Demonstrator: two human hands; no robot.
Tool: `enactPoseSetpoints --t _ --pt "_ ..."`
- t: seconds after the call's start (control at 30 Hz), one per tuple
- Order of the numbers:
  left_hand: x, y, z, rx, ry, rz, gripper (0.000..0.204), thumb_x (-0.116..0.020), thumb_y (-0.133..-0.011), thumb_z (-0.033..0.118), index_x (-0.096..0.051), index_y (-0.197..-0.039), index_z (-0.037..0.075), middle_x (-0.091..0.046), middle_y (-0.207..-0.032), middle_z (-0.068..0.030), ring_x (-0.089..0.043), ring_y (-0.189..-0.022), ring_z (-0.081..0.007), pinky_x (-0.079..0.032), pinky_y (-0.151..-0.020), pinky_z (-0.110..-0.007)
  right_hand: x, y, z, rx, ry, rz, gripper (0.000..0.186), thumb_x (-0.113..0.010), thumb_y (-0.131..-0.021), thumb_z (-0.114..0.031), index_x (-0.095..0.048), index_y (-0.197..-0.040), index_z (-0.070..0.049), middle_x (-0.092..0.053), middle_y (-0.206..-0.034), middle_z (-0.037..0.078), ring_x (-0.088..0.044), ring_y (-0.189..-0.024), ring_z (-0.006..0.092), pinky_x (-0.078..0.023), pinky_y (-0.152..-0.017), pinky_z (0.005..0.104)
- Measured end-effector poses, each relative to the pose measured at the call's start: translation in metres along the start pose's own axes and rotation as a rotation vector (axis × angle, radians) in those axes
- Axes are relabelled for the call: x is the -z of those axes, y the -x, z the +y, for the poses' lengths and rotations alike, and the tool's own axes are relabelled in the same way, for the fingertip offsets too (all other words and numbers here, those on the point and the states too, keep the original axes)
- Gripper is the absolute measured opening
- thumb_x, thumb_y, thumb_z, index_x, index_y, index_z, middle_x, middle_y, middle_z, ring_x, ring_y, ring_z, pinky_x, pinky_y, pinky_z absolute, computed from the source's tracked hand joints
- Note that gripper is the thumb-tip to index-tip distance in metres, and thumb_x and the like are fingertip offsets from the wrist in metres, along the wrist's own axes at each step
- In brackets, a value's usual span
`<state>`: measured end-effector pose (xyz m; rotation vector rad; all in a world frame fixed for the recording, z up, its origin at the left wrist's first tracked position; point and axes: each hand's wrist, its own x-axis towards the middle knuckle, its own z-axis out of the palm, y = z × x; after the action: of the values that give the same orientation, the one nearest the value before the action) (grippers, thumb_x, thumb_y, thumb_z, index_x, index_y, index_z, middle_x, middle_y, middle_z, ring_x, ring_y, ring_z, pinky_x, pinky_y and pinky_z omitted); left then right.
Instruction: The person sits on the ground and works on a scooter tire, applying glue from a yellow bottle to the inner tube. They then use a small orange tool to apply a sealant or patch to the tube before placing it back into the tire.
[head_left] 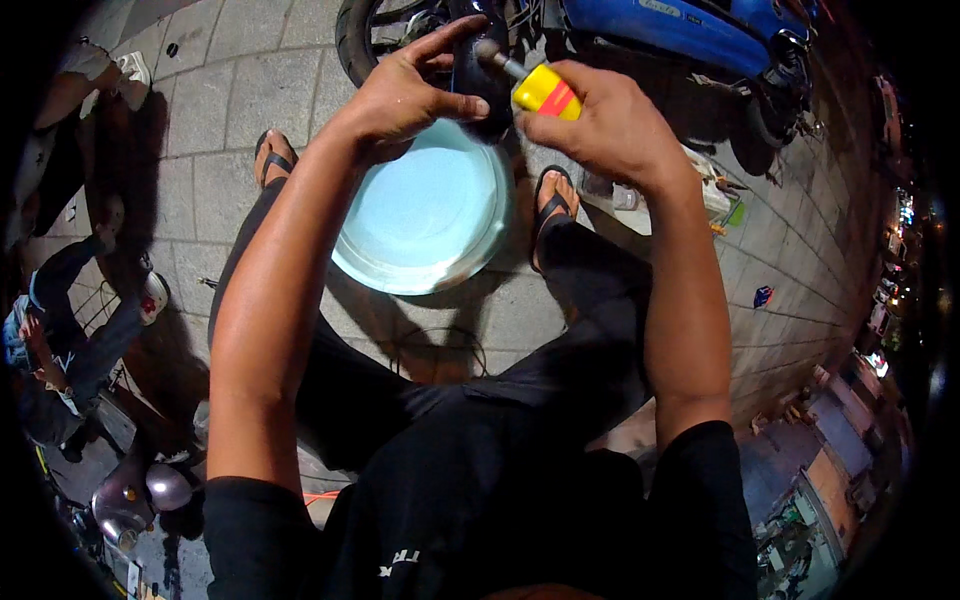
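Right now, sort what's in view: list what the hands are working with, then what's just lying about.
In use:
right hand: yellow-handled screwdriver
left hand: black tyre
pale blue basin beneath

Lying about:
blue motorbike
white sneaker
small blue scrap
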<state>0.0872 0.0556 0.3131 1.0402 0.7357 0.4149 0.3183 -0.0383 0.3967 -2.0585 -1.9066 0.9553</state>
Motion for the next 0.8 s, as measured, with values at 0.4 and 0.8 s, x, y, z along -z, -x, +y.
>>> enactPoseSetpoints --t 0.4,0.8 --pt "0.009 -0.007 -0.007 -0.003 0.094 0.056 0.1 -0.09 -0.078 -0.005 -0.047 -0.163 0.026 -0.066 -0.142 -0.0161 -0.067 -0.127 -0.0287 -0.055 -0.113 -0.043 0.006 -0.001 0.006 -0.113 -0.05 0.097 0.062 -0.076 -0.08 -0.055 -0.073 -0.108 0.0 -0.075 -0.096 0.023 -0.073 -0.088 0.0401 -0.057 -0.081 0.0467" --pt "0.003 -0.004 0.006 0.057 0.094 0.027 0.096 -0.088 -0.081 -0.005 -0.047 -0.163 0.024 -0.066 -0.142 -0.018 -0.068 -0.125 -0.0283 -0.058 -0.107 -0.041 0.006 0.001 0.004 -0.098 -0.081 0.04 0.05 -0.082 -0.089 -0.043 -0.073 -0.116 -0.002 -0.074 -0.093 0.009 -0.068 -0.084 0.0191 -0.056 -0.08 0.0348"
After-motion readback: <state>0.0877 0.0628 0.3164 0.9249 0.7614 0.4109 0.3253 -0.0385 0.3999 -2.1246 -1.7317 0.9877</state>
